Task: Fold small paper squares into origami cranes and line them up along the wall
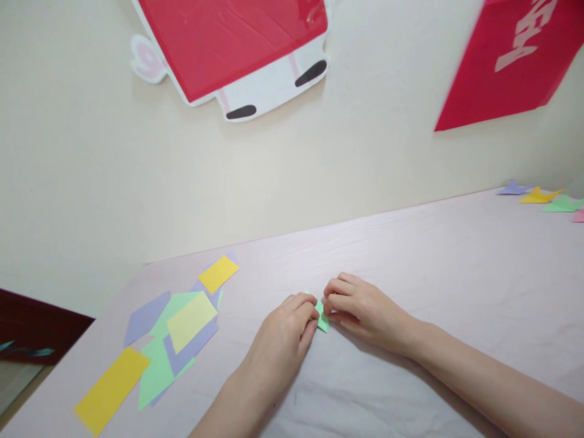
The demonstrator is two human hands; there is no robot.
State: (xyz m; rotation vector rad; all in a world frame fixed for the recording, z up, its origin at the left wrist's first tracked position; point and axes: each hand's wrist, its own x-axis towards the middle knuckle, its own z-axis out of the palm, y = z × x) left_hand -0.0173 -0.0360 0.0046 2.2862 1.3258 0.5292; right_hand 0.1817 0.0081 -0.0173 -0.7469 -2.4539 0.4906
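Observation:
A small folded piece of green paper [322,317] lies on the pale cloth-covered table [401,255], between my two hands. My left hand [292,325] has its fingers curled and pressed on the paper's left side. From the right, my right hand [358,309] pinches the paper's other edge with thumb and bent fingers. Much of the paper is hidden under the fingertips, so its full folded shape cannot be made out.
Loose paper sheets overlap at the left: yellow [112,389], green [155,374], purple [145,317] and pale yellow [191,321]. Several folded paper pieces [539,195] stand at the far right by the wall [255,182]. Red decorations [241,42] hang above.

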